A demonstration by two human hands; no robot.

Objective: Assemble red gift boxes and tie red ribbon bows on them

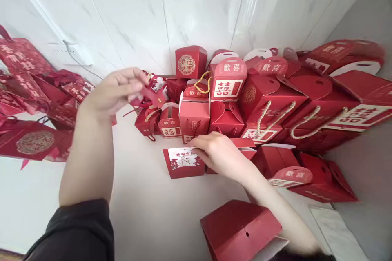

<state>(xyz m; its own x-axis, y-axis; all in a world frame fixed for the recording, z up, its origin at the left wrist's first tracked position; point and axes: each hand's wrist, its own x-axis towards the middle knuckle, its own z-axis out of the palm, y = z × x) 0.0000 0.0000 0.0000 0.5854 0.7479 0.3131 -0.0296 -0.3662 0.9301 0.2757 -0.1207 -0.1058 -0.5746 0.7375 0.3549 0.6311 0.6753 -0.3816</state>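
Observation:
My left hand (118, 89) is raised over the left part of the group of boxes. Its thumb and fingers pinch a red strip (156, 97), blurred, that looks like a ribbon. Lower down, my right hand (217, 153) has its fingertips closed on the upper right edge of a red gift box (171, 167). A white printed panel (183, 158) with two cartoon figures covers part of that box's front. Beneath my right forearm, closer to me, stands another red box (240, 228) with a small hole in its flap.
Several red gift boxes are packed along the tiled wall (202, 16), some with rope handles. One square box (191, 62) sits on top at the back. At the left lie more red boxes (33, 138) and ribbons, near a wall socket (70, 54) with a cable.

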